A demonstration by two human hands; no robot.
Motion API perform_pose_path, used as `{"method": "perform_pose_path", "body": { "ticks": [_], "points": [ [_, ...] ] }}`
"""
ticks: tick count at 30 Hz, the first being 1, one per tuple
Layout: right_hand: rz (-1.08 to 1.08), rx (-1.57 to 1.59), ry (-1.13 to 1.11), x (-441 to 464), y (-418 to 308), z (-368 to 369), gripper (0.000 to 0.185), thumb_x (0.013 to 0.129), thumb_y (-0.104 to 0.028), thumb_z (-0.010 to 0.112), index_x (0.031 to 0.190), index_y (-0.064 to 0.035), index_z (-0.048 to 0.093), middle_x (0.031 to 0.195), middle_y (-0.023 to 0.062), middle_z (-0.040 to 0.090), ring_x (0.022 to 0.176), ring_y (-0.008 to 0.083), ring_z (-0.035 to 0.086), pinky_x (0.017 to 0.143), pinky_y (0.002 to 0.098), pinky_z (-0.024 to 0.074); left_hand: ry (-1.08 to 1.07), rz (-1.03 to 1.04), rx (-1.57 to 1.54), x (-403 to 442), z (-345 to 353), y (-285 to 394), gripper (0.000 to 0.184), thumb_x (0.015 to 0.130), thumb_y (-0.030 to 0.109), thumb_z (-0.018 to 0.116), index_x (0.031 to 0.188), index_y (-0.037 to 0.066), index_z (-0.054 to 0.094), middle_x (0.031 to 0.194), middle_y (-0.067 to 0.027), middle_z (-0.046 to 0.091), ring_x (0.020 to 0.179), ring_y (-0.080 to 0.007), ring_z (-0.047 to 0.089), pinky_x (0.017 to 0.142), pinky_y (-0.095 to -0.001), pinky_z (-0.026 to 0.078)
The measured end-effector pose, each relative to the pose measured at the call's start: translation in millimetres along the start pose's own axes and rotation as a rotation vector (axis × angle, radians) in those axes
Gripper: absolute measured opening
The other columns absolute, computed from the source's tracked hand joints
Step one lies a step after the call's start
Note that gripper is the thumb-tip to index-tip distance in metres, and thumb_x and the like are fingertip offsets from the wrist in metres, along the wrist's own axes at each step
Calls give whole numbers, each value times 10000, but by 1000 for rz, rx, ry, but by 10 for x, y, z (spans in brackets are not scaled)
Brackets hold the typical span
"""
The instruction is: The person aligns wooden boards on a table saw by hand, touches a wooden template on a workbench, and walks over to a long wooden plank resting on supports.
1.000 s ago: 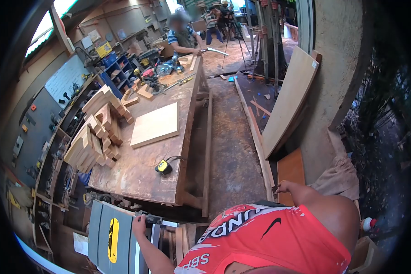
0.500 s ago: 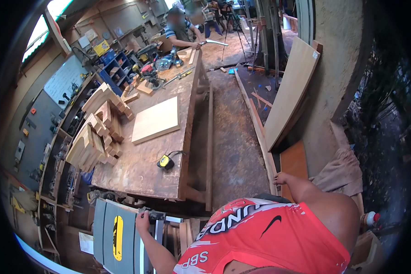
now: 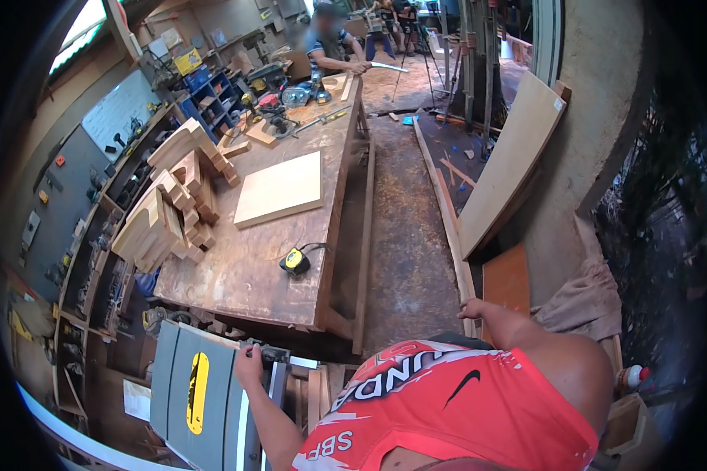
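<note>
My left hand (image 3: 248,364) rests on the dark clamp-like end of the fence, at the edge of a grey table saw (image 3: 169,392) with a yellow insert. Its fingers are bent round that part. Off to the right, my right hand (image 3: 471,308) hangs by the lower end of a long board (image 3: 440,204), its fingers curled; whether it holds anything is too small to tell. On the workbench (image 3: 212,286) ahead lie a flat wooden panel (image 3: 280,188), a yellow tape measure (image 3: 294,261) and a stack of shaped wooden pieces (image 3: 169,212).
A co-worker (image 3: 330,51) stands at the bench's far end, holding a pale curved piece (image 3: 389,68). Power tools (image 3: 294,96) lie near them. A wide board (image 3: 514,161) leans on the right wall. A cloth (image 3: 585,298) hangs below it.
The view has shifted, so the bench and panel sit slightly farther right and higher. My right hand has moved slightly left and down from where it was. My left hand stays at the saw's edge.
</note>
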State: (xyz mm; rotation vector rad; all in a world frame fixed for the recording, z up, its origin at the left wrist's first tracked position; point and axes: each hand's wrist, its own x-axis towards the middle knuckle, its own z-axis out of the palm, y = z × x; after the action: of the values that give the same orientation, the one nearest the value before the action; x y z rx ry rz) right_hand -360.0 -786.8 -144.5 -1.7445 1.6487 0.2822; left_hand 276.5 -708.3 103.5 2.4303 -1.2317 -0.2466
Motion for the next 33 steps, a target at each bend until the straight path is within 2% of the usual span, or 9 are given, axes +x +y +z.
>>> {"method": "perform_pose_path", "body": {
  "ticks": [4,9,12,13,19,23,26,28,33],
  "points": [
    [-35,7,21,-7,-18,-50,694,755,-535,657,1277,-92,539,1252,189,553,1176,321,518,1007,374,395,30,-28,18,-121,-100,161,367,828,399,590,1006,86,664,1006,-165,653,957,-350,602,818,-412,468],
    [47,124,-37,-173,-75,-218,710,756,-492,691,1291,-57,517,1143,187,621,1005,273,629,908,357,466,45,-31,23,-105,-74,122,370,828,411,587,1018,102,665,1014,-157,654,965,-342,602,822,-414,469],
    [19,68,-18,-116,109,-162,707,758,-462,706,1291,-40,512,1102,181,641,935,244,654,863,346,489,42,-54,40,-90,-51,109,372,828,414,586,1025,108,663,1014,-155,655,967,-340,602,825,-413,470],
    [68,163,-40,-114,171,-147,706,762,-446,707,1295,-29,504,1116,174,638,973,248,641,870,344,489,50,-42,28,-98,-54,114,372,827,417,586,1025,111,663,1013,-154,656,964,-343,603,820,-416,471],
    [94,155,-57,-127,421,-150,720,745,-420,733,1285,-3,501,1221,174,583,1110,266,575,933,337,460,44,-57,30,-104,-57,135,361,831,406,583,1005,101,664,1001,-157,657,942,-351,608,805,-420,474],
    [77,157,-34,-160,495,-198,746,731,-426,747,1284,8,497,1261,174,555,1139,271,556,952,330,446,50,-13,-1,-105,-40,119,355,832,399,581,1000,98,666,995,-161,658,936,-351,610,799,-416,477],
    [113,259,-100,-169,490,-241,758,723,-421,754,1287,11,492,1258,175,557,1142,277,553,966,328,436,64,-10,2,-99,-21,90,350,832,397,580,993,99,670,991,-162,659,932,-353,611,794,-416,479],
    [76,130,-44,-119,490,-222,733,732,-427,738,1281,-2,504,1255,174,559,1139,280,555,965,330,437,60,-16,23,-100,-43,125,357,832,399,580,992,92,670,990,-165,658,931,-354,611,794,-416,478],
    [54,121,-24,-196,399,-157,697,744,-458,708,1262,-26,531,1249,170,563,1136,285,556,964,338,437,62,-7,14,-111,-37,106,367,837,399,575,1000,83,665,997,-167,656,942,-354,607,801,-415,475]
  ]
}}
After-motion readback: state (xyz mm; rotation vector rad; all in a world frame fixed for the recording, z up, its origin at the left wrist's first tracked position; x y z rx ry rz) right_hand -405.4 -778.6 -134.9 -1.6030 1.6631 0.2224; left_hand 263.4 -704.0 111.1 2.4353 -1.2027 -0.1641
